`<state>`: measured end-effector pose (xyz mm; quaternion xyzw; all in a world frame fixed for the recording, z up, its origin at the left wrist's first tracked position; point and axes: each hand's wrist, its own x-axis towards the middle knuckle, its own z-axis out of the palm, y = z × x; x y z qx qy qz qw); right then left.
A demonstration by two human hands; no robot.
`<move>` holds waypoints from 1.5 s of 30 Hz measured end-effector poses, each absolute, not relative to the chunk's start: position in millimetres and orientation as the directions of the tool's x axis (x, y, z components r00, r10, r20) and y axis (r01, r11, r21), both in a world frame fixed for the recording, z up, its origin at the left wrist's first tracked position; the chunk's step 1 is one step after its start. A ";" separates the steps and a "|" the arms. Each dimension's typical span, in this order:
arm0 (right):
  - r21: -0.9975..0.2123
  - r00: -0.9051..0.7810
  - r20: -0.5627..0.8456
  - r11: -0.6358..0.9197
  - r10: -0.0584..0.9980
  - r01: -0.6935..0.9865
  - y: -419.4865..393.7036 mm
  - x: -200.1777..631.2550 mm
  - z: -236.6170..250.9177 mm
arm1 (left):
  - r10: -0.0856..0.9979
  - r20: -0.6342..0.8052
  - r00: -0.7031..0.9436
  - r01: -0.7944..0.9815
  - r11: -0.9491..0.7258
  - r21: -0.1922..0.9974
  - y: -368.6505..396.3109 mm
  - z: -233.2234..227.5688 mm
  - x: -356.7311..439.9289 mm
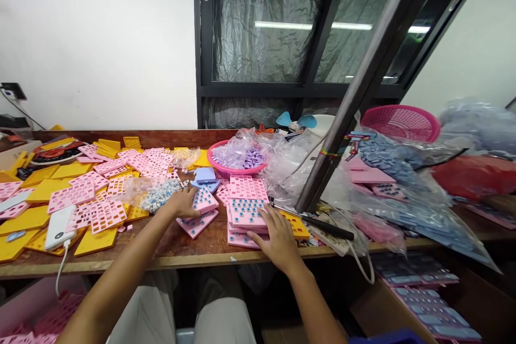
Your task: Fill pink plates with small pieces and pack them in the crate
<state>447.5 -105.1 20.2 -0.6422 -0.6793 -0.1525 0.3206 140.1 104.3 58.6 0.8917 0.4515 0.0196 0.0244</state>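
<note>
My left hand [182, 203] rests on the wooden table [189, 250], fingers curled beside a clear bag of small blue-white parts [155, 193] and touching a pink gridded plate [203, 200]. I cannot tell if it grips anything. My right hand [277, 237] lies flat with fingers spread on a stack of pink plates [245, 214], the top one filled with blue pieces. Another pink plate [197, 223] lies between my hands.
Pink and yellow plates [91, 193] cover the left of the table, with a white power bank [59, 227] and cable. A pink bowl [236, 160] of parts, plastic bags [403, 183], a pink basket [401, 122], a slanted metal post [346, 118] and a black-handled tool [318, 221] stand right.
</note>
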 end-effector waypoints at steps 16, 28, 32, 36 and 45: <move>-0.024 0.397 0.029 -0.396 0.918 0.918 61.9 405.1 122.1 | 0.757 -0.023 0.653 0.754 -0.647 0.116 85.7 58.0 153.1; -0.245 0.285 0.079 -0.258 0.955 0.935 37.8 476.7 113.7 | 0.687 -0.019 0.726 0.686 -0.723 0.080 124.3 67.9 185.3; -0.468 0.190 0.115 -0.116 0.975 0.876 26.0 513.2 116.6 | 0.766 0.005 0.643 0.765 -0.642 0.053 116.9 65.3 174.0; -0.703 0.119 0.118 -0.002 0.986 0.711 3.9 533.4 127.4 | 0.833 -0.004 0.554 0.830 -0.551 0.087 116.8 63.0 173.0; -0.777 -0.231 0.362 0.429 0.903 0.461 -108.1 391.5 114.2 | 0.746 0.562 0.357 0.590 -0.647 0.483 88.5 75.2 99.4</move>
